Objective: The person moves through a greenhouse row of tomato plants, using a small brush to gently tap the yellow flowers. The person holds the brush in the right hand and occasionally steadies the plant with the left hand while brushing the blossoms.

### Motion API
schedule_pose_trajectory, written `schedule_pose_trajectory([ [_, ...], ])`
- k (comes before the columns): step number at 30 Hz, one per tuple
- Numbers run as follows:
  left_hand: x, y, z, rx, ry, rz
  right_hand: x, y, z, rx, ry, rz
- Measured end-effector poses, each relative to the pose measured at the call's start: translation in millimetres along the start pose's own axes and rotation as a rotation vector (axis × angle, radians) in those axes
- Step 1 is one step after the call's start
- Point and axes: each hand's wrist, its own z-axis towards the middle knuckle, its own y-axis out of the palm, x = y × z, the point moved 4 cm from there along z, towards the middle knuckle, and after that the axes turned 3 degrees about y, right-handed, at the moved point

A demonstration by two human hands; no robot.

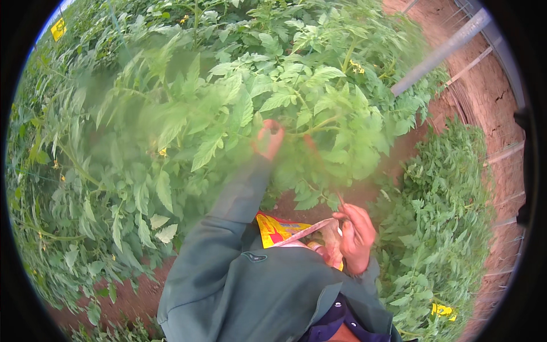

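Observation:
My left hand [269, 139] reaches up among the tomato leaves [243, 107], its fingers curled beside a stem; leaves and blur hide whether they grip it. Lower and to the right, my right hand [357, 235] holds a thin reddish-brown stick [340, 199] between thumb and fingers, pointing up into the foliage. A green tomato stem [320, 125] runs to the right of my left hand. At my waist hangs an open plastic bag [277, 231], yellow and red with writing, close beside my right hand. Something pinkish shows inside it, not clear enough to name.
Dense tomato plants with small yellow flowers [357, 67] fill the left and top. A grey metal pole [442, 51] slants in at the upper right, near a reddish earth bank [491, 89]. More plants [440, 205] grow on the right. A yellow tag [58, 29] hangs upper left.

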Motion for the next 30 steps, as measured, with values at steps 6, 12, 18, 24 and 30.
schedule_pose_trajectory([
  [6,-46.7,23.3,-12.7,-0.151,-0.175,-1.295,0.7,28.5,33.1,-0.053,-0.177,-0.135],
  [12,-45.1,18.8,-36.7,-0.138,-0.227,-1.489,6.1,38.4,45.7,-0.071,-0.207,-0.126],
  [18,-18.5,-8.0,-36.6,-0.27,-0.116,-0.476,10.6,39.2,44.6,0.006,-0.155,-0.111],
  [24,-42.0,-9.1,-43.8,-0.207,-0.071,-0.354,-2.5,31.9,34.2,0.004,-0.154,-0.144],
  [30,-35.5,-13.4,-51.2,-0.292,0.01,-0.643,-7.4,36.4,32.6,-0.041,-0.173,-0.183],
])
